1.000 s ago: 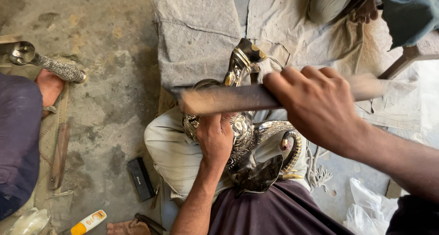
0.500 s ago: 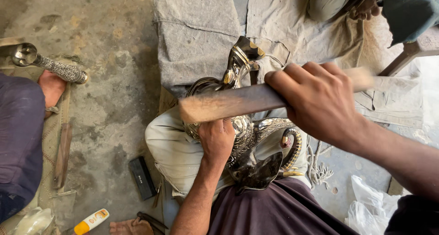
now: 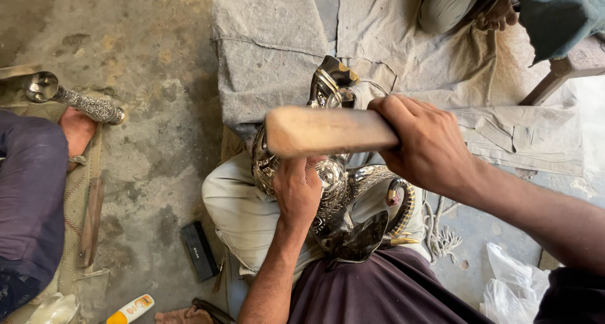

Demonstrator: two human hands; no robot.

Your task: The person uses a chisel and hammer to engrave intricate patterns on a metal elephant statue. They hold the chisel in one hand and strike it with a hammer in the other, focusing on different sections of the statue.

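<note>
An ornate silver metal jug (image 3: 340, 179) with engraved sides lies tilted across my lap, its spout pointing away from me and its curved handle to the right. My left hand (image 3: 297, 188) presses on the jug's body. My right hand (image 3: 428, 144) grips a thick wooden stick (image 3: 328, 132) held level just above the jug and above my left hand.
Grey cloths (image 3: 271, 53) cover the concrete floor ahead. Another person's leg (image 3: 28, 198) and bare foot (image 3: 77, 130) are at the left beside an engraved metal piece (image 3: 75, 100). A black box (image 3: 199, 250), a small yellow bottle (image 3: 129, 310) and a white plastic bag (image 3: 513, 286) lie nearby.
My right hand has swung the wooden stick a little lower and nearer to the jug. My left hand has stayed on the jug's body.
</note>
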